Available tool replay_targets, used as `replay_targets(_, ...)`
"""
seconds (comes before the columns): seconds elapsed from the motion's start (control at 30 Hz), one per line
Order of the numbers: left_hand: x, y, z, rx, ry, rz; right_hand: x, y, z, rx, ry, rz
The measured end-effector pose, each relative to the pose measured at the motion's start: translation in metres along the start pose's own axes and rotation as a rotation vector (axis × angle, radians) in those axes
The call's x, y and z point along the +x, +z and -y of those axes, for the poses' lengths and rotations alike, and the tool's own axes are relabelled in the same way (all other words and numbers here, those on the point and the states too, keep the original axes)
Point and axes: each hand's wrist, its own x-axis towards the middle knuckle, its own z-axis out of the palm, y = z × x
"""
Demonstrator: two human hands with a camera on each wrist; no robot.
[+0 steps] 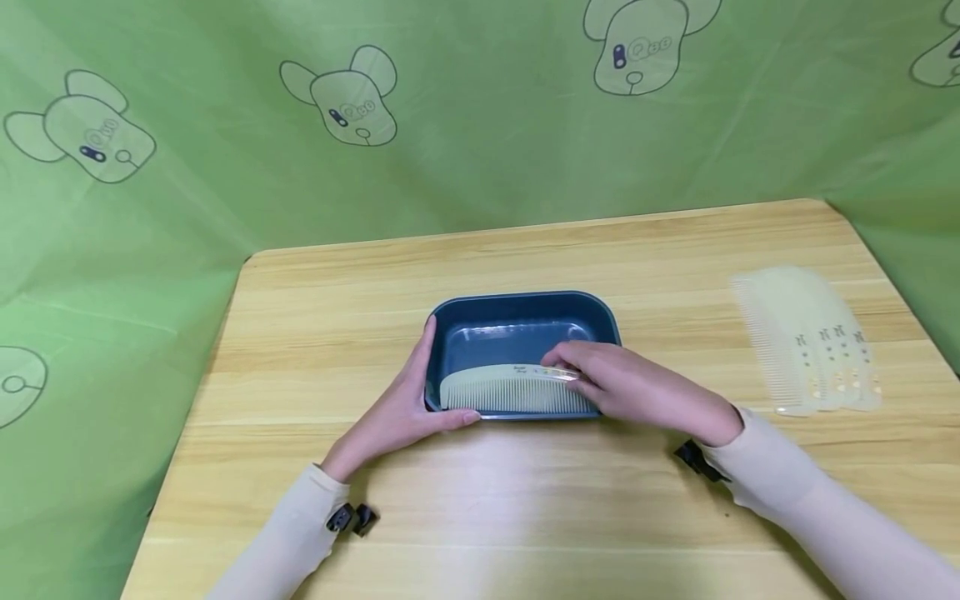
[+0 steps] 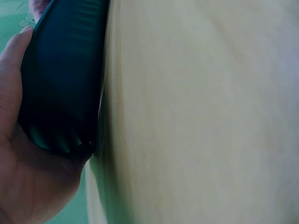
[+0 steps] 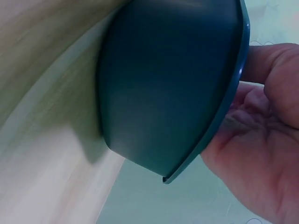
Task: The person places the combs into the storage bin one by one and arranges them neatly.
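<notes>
A dark blue plastic tray (image 1: 517,307) stands on the wooden table in the head view. My left hand (image 1: 401,406) holds its left end, thumb along the near rim and fingers at the left side. Inside, along the near wall, lies a pale translucent comb (image 1: 510,387), teeth toward me. My right hand (image 1: 637,383) pinches the comb's right end over the tray's right near corner. The left wrist view shows the thumb against the outer tray wall (image 2: 65,70). From the right wrist, the tray's outside (image 3: 168,79) hides the comb and the fingertips.
Several similar pale combs (image 1: 802,342) lie overlapped in a fan on the right part of the table (image 1: 337,308). A green printed curtain (image 1: 480,167) hangs behind the table and along its sides.
</notes>
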Motion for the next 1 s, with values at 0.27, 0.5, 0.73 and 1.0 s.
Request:
replay_targets(0.27, -0.0005, 0.0004, -0.0007, -0.001, -0.005, -0.003, -0.0018, 0.0021, 0.0032, -0.078, 0.016, 0.016)
replay_targets(0.5, -0.0006, 0.0010, -0.0003, -0.006, -0.007, -0.004, -0.0001, -0.0009, 0.0074, -0.074, 0.086, 0.091)
replay_targets(0.73, -0.0014, 0.0008, -0.0014, -0.008, -0.005, -0.004, 0.0013, 0.0011, 0.0068, -0.066, 0.094, 0.077)
replay_targets(1.0, -0.0013, 0.0008, -0.0024, -0.007, -0.005, -0.008, 0.0006, 0.0043, 0.0071, -0.101, 0.078, 0.042)
